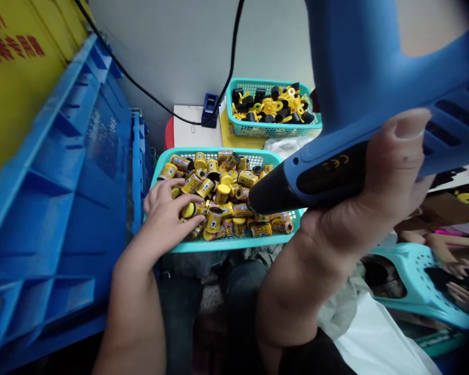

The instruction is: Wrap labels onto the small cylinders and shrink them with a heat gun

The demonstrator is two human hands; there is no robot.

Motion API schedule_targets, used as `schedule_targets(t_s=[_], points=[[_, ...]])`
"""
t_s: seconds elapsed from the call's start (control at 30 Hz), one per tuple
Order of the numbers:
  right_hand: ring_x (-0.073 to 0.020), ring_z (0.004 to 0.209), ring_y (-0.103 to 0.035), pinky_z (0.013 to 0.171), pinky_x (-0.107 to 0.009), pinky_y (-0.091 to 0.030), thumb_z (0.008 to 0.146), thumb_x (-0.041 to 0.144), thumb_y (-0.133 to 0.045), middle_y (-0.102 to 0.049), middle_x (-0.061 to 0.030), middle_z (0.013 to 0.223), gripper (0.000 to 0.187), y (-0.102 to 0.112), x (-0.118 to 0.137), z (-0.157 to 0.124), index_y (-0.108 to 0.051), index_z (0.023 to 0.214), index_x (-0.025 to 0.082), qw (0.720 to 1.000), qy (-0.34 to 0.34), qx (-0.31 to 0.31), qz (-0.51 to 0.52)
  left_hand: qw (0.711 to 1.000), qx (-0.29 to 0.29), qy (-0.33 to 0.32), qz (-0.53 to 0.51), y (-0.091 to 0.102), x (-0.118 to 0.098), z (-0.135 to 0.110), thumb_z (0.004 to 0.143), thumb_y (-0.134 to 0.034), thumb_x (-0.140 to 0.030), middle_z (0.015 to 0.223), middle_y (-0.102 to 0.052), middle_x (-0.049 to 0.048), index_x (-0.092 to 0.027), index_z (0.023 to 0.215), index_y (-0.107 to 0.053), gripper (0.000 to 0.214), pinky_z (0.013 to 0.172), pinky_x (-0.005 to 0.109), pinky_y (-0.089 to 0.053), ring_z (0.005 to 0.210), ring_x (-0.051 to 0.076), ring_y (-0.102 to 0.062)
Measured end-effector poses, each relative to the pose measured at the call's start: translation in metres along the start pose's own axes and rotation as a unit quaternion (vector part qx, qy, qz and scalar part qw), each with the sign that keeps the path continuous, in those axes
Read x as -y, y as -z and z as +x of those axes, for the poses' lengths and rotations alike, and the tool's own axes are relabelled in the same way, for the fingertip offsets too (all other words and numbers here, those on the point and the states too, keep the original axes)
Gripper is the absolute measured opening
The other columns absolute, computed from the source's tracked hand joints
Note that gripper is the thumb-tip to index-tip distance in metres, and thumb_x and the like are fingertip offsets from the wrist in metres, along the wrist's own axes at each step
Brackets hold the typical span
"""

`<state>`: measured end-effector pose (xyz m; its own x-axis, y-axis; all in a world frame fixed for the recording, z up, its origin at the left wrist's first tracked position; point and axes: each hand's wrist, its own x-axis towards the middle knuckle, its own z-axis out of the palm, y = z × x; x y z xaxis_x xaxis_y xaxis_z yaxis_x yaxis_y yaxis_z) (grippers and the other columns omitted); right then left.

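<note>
Blue heat gun (355,88) sits tight in the right hand (347,229), its black nozzle (269,190) pointing at yellow cans (222,194) piled in a teal basket (219,152). Left hand (168,219), fingers spread open, rests on the cans, with no clear hold on one.
</note>
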<state>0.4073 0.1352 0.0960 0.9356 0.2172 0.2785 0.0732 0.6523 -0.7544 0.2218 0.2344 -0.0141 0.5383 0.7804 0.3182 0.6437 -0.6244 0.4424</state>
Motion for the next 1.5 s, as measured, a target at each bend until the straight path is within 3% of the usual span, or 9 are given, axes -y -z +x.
schedule_targets(t_s=[0.1,0.23,0.37,0.57,0.7,0.97,1.3,1.4,1.5], points=[[-0.0222,0.119,-0.06,0.11,-0.037,-0.048,0.077,0.028,-0.065,-0.067,0.0047,0.113,0.035,0.002,0.0,0.001,-0.065,0.112,0.019,0.989,0.125,0.067,-0.05,0.998,-0.041,-0.013,-0.053,0.003,-0.008,0.003,0.07,-0.076,-0.036,0.111,-0.059,0.0065,-0.03,0.093,-0.074,0.024,0.103,0.049,-0.035,0.115,0.032,-0.049],[-0.0183,0.12,-0.059,0.111,-0.035,-0.046,0.079,0.028,-0.064,-0.067,0.0083,0.11,0.024,0.005,0.0,0.002,-0.067,0.102,0.023,0.987,0.122,0.082,-0.063,0.986,-0.072,-0.045,-0.14,0.003,-0.022,0.006,0.077,-0.071,-0.037,0.098,-0.066,0.0033,-0.026,0.102,-0.069,0.027,0.093,0.037,-0.044,0.099,0.023,-0.058],[-0.0182,0.118,-0.061,0.109,-0.035,-0.047,0.078,0.028,-0.066,-0.068,0.0089,0.105,0.024,0.006,-0.003,0.004,-0.067,0.102,0.024,0.985,0.142,0.086,-0.046,0.989,-0.022,-0.021,-0.143,0.004,-0.03,0.005,0.078,-0.066,-0.027,0.096,-0.065,0.0033,-0.021,0.095,-0.064,0.018,0.083,0.032,-0.047,0.092,0.021,-0.06],[-0.0184,0.122,-0.058,0.111,-0.034,-0.045,0.081,0.028,-0.065,-0.067,0.0086,0.106,0.028,0.008,-0.006,0.006,-0.067,0.109,0.024,0.983,0.157,0.085,-0.053,0.99,-0.001,-0.049,-0.133,0.011,-0.036,0.001,0.084,-0.055,-0.024,0.104,-0.055,0.0062,-0.021,0.122,-0.059,0.038,0.088,0.033,-0.048,0.097,0.019,-0.057],[-0.0168,0.118,-0.061,0.11,-0.038,-0.046,0.08,0.029,-0.065,-0.066,0.0086,0.107,0.028,0.01,-0.007,0.008,-0.066,0.108,0.025,0.983,0.154,0.082,-0.064,0.986,-0.013,-0.055,-0.154,0.008,-0.034,0.003,0.086,-0.058,-0.032,0.107,-0.059,0.0067,-0.02,0.111,-0.064,0.028,0.093,0.035,-0.047,0.104,0.021,-0.057],[-0.0192,0.109,-0.066,0.109,-0.044,-0.046,0.074,0.032,-0.07,-0.067,0.0058,0.1,0.04,0.009,-0.013,0.011,-0.063,0.111,0.018,0.987,0.133,0.085,-0.023,0.965,0.156,0.002,-0.212,0.015,-0.033,-0.003,0.078,-0.066,-0.025,0.114,-0.065,0.0036,-0.024,0.097,-0.062,0.019,0.1,0.042,-0.043,0.114,0.024,-0.058],[-0.0183,0.105,-0.067,0.106,-0.04,-0.049,0.073,0.031,-0.072,-0.066,0.004,0.097,0.045,0.011,-0.013,0.014,-0.062,0.113,0.014,0.991,0.113,0.077,-0.005,0.955,0.224,0.023,-0.195,0.023,-0.042,-0.008,0.063,-0.078,-0.024,0.122,-0.062,0.0046,-0.023,0.085,-0.056,0.031,0.102,0.045,-0.043,0.119,0.027,-0.054],[-0.0183,0.102,-0.068,0.104,-0.041,-0.052,0.074,0.028,-0.071,-0.066,0.0055,0.095,0.039,0.01,-0.014,0.014,-0.065,0.11,0.016,0.992,0.09,0.089,0.018,0.96,0.176,0.016,-0.219,0.037,-0.037,-0.012,0.062,-0.08,-0.028,0.122,-0.064,0.005,-0.024,0.085,-0.065,0.028,0.103,0.045,-0.042,0.118,0.028,-0.056],[-0.0192,0.114,-0.063,0.111,-0.04,-0.047,0.081,0.022,-0.063,-0.065,0.0028,0.102,0.038,0.003,-0.012,0.006,-0.059,0.118,0.013,0.989,0.069,0.119,0.059,0.956,-0.007,0.049,-0.288,0.04,-0.03,-0.01,0.071,-0.074,-0.031,0.103,-0.071,0.0058,-0.02,0.078,-0.066,0.015,0.091,0.037,-0.05,0.102,0.023,-0.065]])
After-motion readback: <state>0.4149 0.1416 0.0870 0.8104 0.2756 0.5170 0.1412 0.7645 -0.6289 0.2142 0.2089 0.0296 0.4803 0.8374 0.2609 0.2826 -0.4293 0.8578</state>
